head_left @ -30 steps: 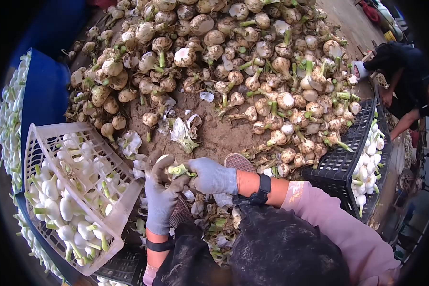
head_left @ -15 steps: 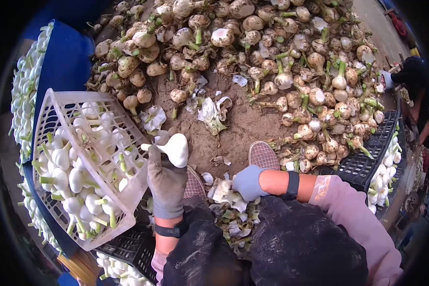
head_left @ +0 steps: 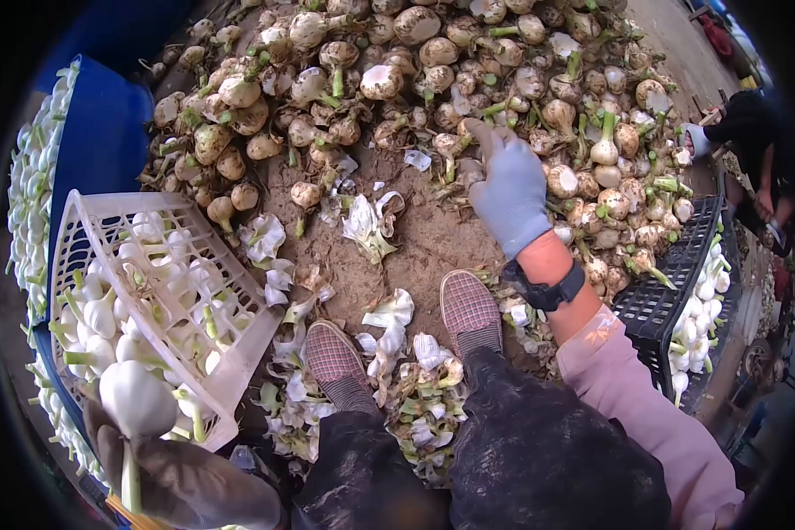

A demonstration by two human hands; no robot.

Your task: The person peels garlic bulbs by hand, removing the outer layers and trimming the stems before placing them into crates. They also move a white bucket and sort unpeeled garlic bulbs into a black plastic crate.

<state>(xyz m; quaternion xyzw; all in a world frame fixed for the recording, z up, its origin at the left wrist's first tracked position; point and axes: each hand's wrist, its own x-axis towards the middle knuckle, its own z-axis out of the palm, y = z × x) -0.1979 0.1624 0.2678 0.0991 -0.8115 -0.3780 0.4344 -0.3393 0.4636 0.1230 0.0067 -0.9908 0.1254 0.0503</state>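
Note:
At the lower left, my left hand (head_left: pixel 190 484) in a dirty grey glove is closed around the green stem of a clean white garlic bulb (head_left: pixel 139 399). That bulb is upright, head above stem, in front of the white plastic crate (head_left: pixel 225 375) of cleaned garlic. My right hand (head_left: pixel 511 185), in a blue-grey glove with soiled fingertips, reaches forward to the near edge of a pile of unpeeled garlic (head_left: pixel 415 75). Its fingers are stretched out and apart over the bulbs, with nothing visibly held.
Peeled garlic skins (head_left: pixel 415 424) lie around my feet, and more skins (head_left: pixel 371 225) lie on the bare soil. A black crate (head_left: pixel 667 283) stands right, beside white garlic. Blue sheeting (head_left: pixel 106 132) borders the left. Another person (head_left: pixel 760 146) is at the far right.
My left hand has carried the white garlic bulb down and left, past the crate. My right hand has left the skins between my feet and moved forward to the unpeeled pile.

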